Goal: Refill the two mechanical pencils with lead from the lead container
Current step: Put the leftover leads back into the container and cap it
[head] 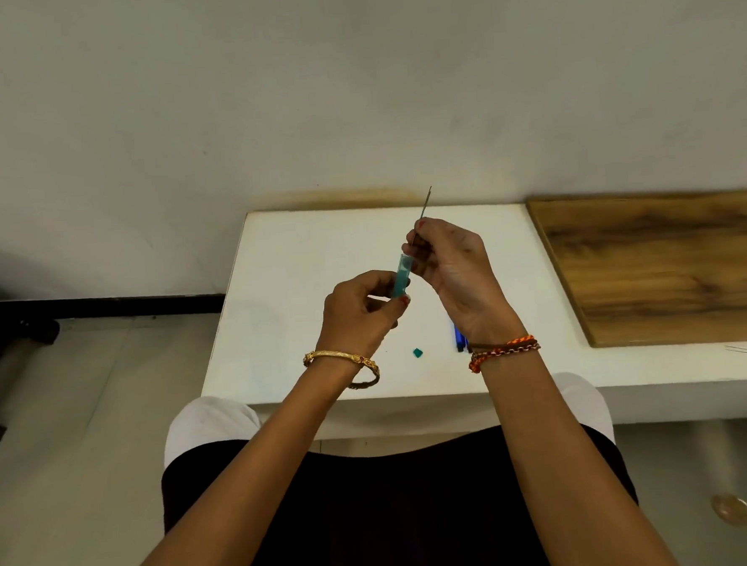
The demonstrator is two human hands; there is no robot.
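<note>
your left hand (362,316) has its grip closed round the teal lead container (401,277), fingers curled about its lower end so the open top tilts up toward your other hand. your right hand (450,273) pinches a thin stick of lead (424,204) between thumb and fingertips, just above the container's mouth; the free end of the lead pokes up past your fingers toward the wall. both hands are held up above the white table (300,261), not resting on it.

a small teal piece, likely the container's cap (418,352), lies on the table near its front edge. just beside your right wrist a blue object (458,339) shows, probably a mechanical pencil, mostly hidden behind the wrist; you can't tell from here whether both pencils lie there. a wooden board (668,264) sits to the right on the table, well apart from the work.

by the look of it you're at the step of drawing lead out of the container, with no pencil in hand yet. the next move calls for a light pinch so the lead doesn't snap, setting the container down upright or capped so nothing spills, then picking up a pencil and feeding the lead straight into its opened end
</note>
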